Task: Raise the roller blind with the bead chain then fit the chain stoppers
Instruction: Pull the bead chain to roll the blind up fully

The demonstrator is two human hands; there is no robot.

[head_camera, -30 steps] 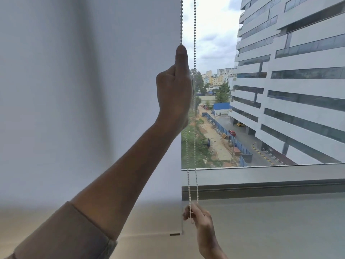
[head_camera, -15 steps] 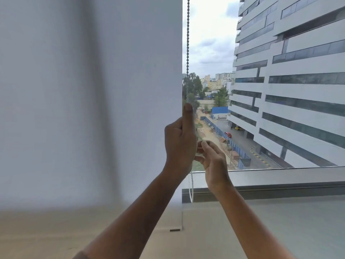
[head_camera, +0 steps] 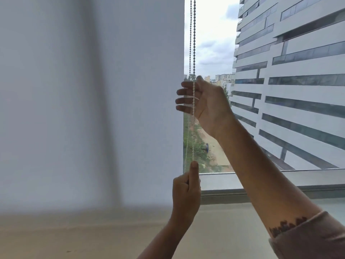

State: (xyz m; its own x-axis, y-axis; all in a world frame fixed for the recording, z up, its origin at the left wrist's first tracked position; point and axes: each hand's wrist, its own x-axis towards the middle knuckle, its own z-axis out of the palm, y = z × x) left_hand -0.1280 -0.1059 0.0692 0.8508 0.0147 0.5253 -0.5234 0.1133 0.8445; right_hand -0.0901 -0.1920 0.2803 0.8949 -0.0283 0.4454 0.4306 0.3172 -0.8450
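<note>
A pale grey roller blind (head_camera: 89,101) covers the left half of the window, its bottom edge low near the sill. The two-strand bead chain (head_camera: 192,38) hangs along its right edge. My left hand (head_camera: 185,191) is low, closed in a fist on the chain with the thumb pointing up. My right hand (head_camera: 202,101) is higher, fingers spread and curling around both strands at mid height; the chain runs across its fingers. No chain stoppers are visible.
The beige window sill (head_camera: 93,232) runs across the bottom. A grey window frame rail (head_camera: 280,182) borders the glass on the right. Outside stands a large white office building (head_camera: 291,81) with streets and trees below.
My left hand has dropped with the chain from chest height to near the sill. My right hand has risen above it and opened around the strands. The view has shifted slightly.
</note>
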